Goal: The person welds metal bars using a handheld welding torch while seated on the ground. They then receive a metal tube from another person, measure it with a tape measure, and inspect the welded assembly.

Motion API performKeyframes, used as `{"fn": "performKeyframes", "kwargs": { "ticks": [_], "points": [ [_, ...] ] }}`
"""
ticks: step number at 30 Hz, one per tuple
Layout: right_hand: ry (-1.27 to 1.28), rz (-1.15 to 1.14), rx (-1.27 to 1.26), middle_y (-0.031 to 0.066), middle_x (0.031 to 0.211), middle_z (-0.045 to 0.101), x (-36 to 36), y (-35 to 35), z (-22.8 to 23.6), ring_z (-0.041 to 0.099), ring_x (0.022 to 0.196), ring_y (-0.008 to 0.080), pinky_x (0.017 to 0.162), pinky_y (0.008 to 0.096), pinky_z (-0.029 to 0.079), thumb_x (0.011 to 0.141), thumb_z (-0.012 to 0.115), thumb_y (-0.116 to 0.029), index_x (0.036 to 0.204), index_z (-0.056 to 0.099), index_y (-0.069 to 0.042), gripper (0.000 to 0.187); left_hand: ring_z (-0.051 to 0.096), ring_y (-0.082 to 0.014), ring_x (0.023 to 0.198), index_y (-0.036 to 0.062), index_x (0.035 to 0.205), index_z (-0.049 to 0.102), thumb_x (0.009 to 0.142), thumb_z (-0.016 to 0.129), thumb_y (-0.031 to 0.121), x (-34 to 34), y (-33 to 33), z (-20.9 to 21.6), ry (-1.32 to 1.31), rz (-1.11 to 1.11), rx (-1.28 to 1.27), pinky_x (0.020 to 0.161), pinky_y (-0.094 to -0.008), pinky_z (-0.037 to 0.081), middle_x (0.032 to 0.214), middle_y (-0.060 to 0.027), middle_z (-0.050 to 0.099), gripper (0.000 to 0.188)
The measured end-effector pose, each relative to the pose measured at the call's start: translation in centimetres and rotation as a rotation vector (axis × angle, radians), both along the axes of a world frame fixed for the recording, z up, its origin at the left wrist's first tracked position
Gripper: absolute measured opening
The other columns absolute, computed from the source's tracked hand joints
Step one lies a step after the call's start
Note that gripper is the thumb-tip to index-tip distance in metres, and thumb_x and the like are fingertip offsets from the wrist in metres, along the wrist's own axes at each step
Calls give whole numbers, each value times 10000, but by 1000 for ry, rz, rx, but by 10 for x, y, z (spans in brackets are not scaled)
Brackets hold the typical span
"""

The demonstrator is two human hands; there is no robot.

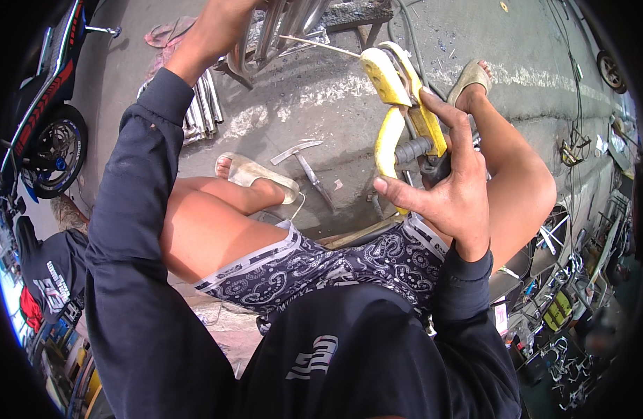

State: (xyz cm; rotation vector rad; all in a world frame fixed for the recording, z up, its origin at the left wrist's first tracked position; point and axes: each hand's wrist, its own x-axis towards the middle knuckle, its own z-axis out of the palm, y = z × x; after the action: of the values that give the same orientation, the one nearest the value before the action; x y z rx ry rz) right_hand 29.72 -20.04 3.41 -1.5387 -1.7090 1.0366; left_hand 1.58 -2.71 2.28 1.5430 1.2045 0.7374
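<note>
My right hand (450, 192) is closed around a yellow welding electrode holder (391, 133), thumb and forefinger along its levers. Clamped in its jaws is a thin welding rod (318, 46), which points left toward some shiny bent metal tubes (269, 38). Up at the top edge, my left hand (223, 28) is beside those tubes; its fingers run out of the picture, so its grip is hidden. The tubes stand by a low dark metal stand (353, 14). Between my feet, a chipping hammer (307, 167) lies on the concrete floor.
Straight shiny tubes (204, 108) lie bundled near a reddish cloth (169, 42). Cables (408, 35) trail over the floor. A motorcycle (52, 150) stands at far left, with another person (52, 269) below it. Assorted metal parts (569, 363) crowd the right side.
</note>
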Motion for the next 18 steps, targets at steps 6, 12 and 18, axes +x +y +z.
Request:
{"fn": "performKeyframes", "kwargs": {
  "ticks": [6,12,18],
  "points": [
    [-263,-163,-146,243,1115,732,7,37,-24,741,1028,333,943,423,567,748,895,-430,1464,496,-118,878,621,-198,1091,27,1287,679,962,592,573,-6,7,-4,83,-2,-54,1003,-352,461,1161,-111,706,642],
    [-268,-236,86,277,998,737,-16,73,-77,759,956,380,895,427,584,753,882,-529,1461,455,-99,932,622,-186,1061,24,1219,712,989,579,526,-5,13,-8,24,-15,-24,978,-323,464,1129,-90,707,568],
    [-140,-275,182,302,1171,694,-38,78,-111,724,1095,388,937,439,571,758,917,-477,1456,342,-55,997,623,-181,1054,13,1211,698,1000,584,479,-4,14,-10,23,-24,-21,976,-322,468,1112,-87,707,524]
  ]
}}
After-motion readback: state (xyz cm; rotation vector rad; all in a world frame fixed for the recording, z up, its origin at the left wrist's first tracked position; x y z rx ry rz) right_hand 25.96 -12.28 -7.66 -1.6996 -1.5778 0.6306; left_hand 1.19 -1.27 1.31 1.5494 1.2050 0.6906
